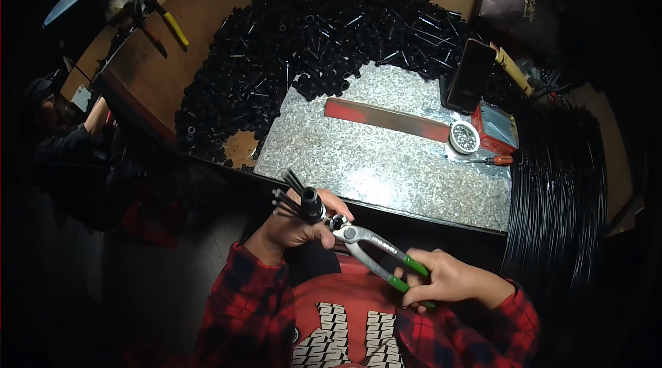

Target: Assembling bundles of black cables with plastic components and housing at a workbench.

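Observation:
My left hand (291,229) is closed around a black cylindrical part (312,204) with a hollow end facing up. Several thin dark rods (284,196) stick out beside it, between my fingers. My right hand (445,277) grips the green handles of a pair of metal end-cutting pincers (350,233). The pincers' jaws lie at my left fingertips, right beside the black part. Whether the jaws bite on something small there is too fine to tell. Both hands are over my lap, in front of the bench edge.
A speckled stone slab (303,140) covers the bench, bearing a worn red bar (386,120), a white cup of small metal pieces (463,138), a red box (498,130) and a screwdriver (502,160). Black parts (276,44) pile behind. Long black rods (558,189) hang right. Another person (76,154) sits left.

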Demonstrator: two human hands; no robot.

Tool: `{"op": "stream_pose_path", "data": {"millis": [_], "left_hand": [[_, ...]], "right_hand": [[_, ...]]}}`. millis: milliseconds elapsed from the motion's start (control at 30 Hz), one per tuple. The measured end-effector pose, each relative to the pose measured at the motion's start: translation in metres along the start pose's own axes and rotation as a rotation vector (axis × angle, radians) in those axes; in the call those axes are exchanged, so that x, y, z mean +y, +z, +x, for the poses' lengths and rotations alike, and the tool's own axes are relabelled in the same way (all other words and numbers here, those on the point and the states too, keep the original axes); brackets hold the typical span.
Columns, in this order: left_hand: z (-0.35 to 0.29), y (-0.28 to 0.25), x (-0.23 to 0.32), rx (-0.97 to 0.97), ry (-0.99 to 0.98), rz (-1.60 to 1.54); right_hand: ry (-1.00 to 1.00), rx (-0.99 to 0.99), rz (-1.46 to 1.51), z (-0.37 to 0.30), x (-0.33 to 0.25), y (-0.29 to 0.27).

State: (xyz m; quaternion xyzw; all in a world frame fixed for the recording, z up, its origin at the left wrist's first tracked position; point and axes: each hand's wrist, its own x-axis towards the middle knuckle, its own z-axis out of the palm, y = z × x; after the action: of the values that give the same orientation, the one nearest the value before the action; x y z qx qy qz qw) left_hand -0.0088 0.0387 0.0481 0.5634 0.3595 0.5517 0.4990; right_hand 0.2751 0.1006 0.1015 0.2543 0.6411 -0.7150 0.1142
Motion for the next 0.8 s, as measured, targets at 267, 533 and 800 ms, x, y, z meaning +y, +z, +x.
{"op": "stream_pose_path", "data": {"millis": [267, 533, 800], "left_hand": [[-0.002, -0.001, -0.001, 0.183, -0.084, -0.092], [0.003, -0.002, 0.005, -0.028, -0.047, -0.002], [0.002, 0.012, -0.014, 0.038, -0.008, 0.013]], "right_hand": [[-0.688, 0.742, -1.157, 0.014, -0.005, 0.0], [0.045, -0.181, 0.37, 0.012, 0.02, -0.009], [-0.452, 0.656, -1.088, 0.023, 0.004, -0.01]]}}
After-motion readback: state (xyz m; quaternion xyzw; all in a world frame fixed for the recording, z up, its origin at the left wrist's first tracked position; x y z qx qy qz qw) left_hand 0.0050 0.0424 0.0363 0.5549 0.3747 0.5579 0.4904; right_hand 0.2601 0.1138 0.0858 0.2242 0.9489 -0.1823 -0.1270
